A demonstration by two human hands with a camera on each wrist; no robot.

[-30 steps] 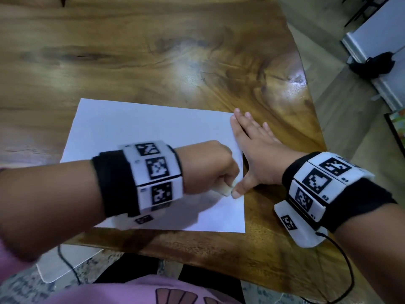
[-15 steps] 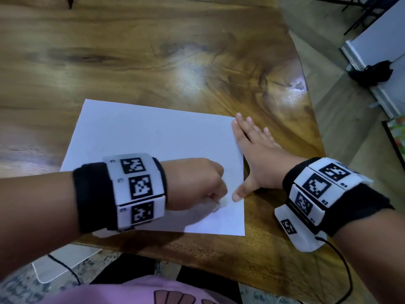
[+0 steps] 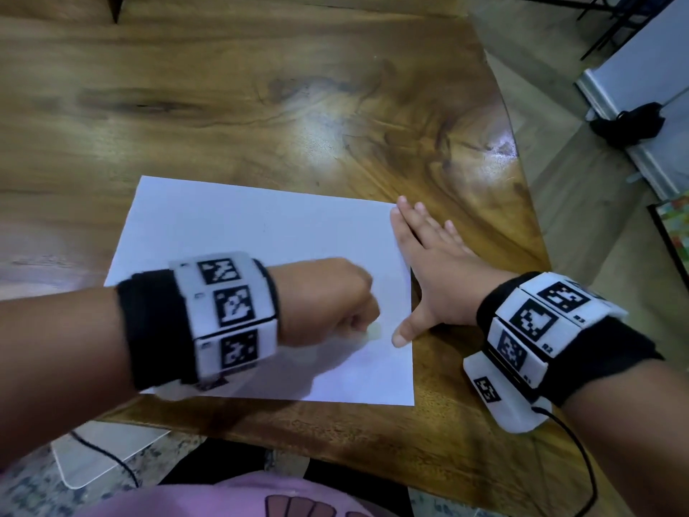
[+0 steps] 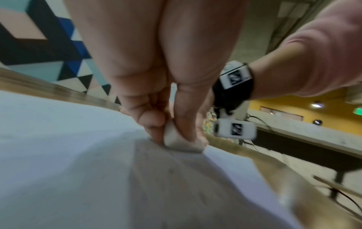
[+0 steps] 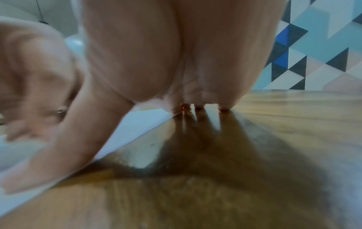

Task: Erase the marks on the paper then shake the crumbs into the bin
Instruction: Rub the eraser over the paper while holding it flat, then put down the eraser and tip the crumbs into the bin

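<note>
We are pinching the small eraser [image 4: 181, 141] in our left hand [image 3: 324, 302] against the thin, floppy paper [image 3: 261, 248] on the table [image 3: 261, 106], our flat right hand [image 3: 428, 270] pinning its edge against creasing.

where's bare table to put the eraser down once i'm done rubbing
Bare wood lies beyond the paper's far edge and left of it on the table. Crowded at the paper's right edge, where the left hand grips the eraser beside the flat right hand.

Wooden table [image 3: 298, 106]; black bag [image 3: 626, 123], perhaps.
</note>
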